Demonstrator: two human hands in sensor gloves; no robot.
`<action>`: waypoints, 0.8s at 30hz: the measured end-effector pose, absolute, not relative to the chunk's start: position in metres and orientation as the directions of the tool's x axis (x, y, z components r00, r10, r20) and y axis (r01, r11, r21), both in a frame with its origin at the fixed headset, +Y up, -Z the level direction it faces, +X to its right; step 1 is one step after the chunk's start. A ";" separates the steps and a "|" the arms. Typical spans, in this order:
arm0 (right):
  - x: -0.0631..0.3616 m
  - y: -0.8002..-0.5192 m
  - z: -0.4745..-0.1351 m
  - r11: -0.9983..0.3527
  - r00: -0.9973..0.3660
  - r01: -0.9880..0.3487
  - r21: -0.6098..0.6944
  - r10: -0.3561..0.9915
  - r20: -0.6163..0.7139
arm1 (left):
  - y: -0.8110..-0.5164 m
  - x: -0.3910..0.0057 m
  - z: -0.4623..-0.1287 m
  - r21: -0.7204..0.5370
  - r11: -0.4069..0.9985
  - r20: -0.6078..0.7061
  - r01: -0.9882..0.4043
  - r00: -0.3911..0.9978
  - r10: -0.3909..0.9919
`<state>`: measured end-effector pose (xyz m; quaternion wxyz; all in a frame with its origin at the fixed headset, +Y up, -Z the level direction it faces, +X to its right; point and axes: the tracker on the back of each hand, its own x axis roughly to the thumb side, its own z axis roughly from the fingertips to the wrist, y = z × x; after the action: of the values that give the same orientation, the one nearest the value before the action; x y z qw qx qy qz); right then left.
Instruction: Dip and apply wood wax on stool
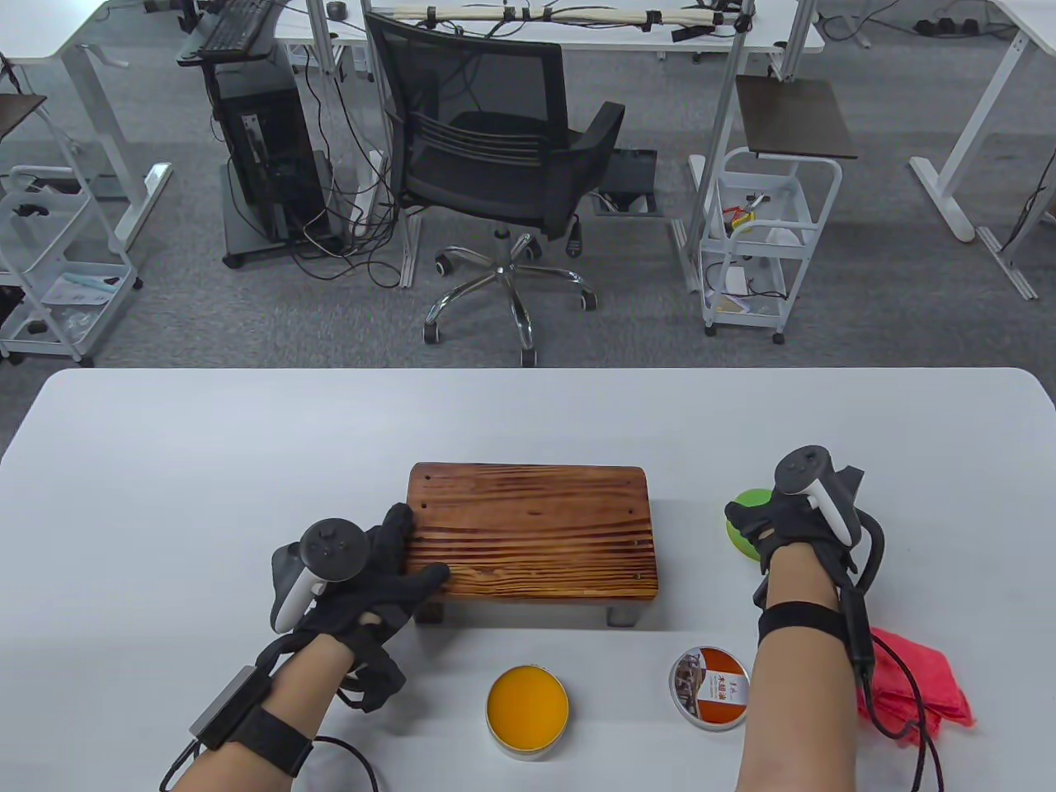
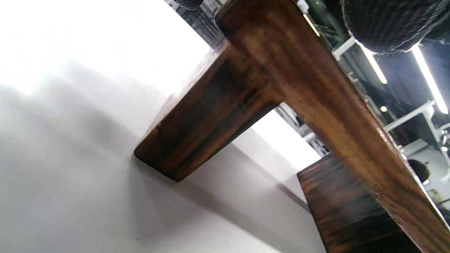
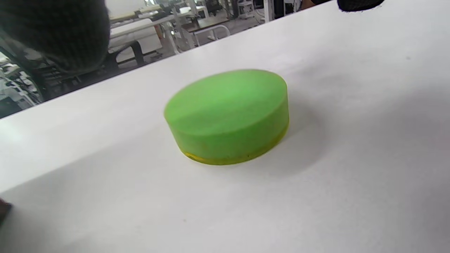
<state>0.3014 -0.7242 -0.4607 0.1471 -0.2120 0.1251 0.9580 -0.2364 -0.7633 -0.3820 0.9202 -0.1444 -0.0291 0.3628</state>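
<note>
Upright stool, open wax tin

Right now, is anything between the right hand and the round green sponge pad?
Nothing visible: the right hand hovers directly above the round green sponge pad, fingers spread, with only bare white table around it.

**Both gloved hands low, fingers spread**

The left hand lies palm down, fingers splayed and thumb stretched out. The right hand hovers with fingers loosely curled downward, forearm reaching straight in from the near edge.
</note>
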 end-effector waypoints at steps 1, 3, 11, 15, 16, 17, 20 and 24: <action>0.300 -0.721 -0.458 -0.927 -0.871 -0.331 0.175 0.229 -0.434 | -0.761 -0.237 -0.381 -0.284 0.700 -0.051 -0.655 0.739 0.672; 0.292 -0.710 -0.448 -0.938 -0.893 -0.304 0.167 0.219 -0.394 | -0.755 -0.240 -0.374 -0.273 0.711 -0.045 -0.648 0.747 0.663; 0.264 -0.695 -0.408 -0.952 -0.948 -0.251 0.176 0.204 -0.244 | -0.730 -0.247 -0.339 -0.238 0.763 0.031 -0.601 0.780 0.625; 0.251 -0.695 -0.388 -0.955 -0.969 -0.211 0.208 0.176 -0.174 | -0.727 -0.251 -0.319 -0.230 0.778 0.063 -0.584 0.789 0.611; 0.247 -0.697 -0.382 -0.956 -0.973 -0.202 0.211 0.172 -0.152 | -0.728 -0.252 -0.313 -0.237 0.776 0.070 -0.584 0.787 0.614; 0.245 -0.698 -0.378 -0.956 -0.976 -0.197 0.218 0.170 -0.138 | -0.728 -0.252 -0.310 -0.240 0.777 0.076 -0.583 0.786 0.613; 0.237 -0.706 -0.366 -0.946 -0.984 -0.175 0.272 0.156 -0.089 | -0.732 -0.253 -0.299 -0.231 0.790 0.101 -0.568 0.794 0.600; 0.227 -0.718 -0.354 -0.934 -0.986 -0.168 0.315 0.160 -0.049 | -0.740 -0.251 -0.291 -0.242 0.795 0.126 -0.556 0.794 0.594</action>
<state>0.2272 -0.7177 -0.3540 0.0833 -0.0114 0.1614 0.9833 -0.2507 -0.7404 -0.2907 0.9423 -0.0966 -0.0979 0.3052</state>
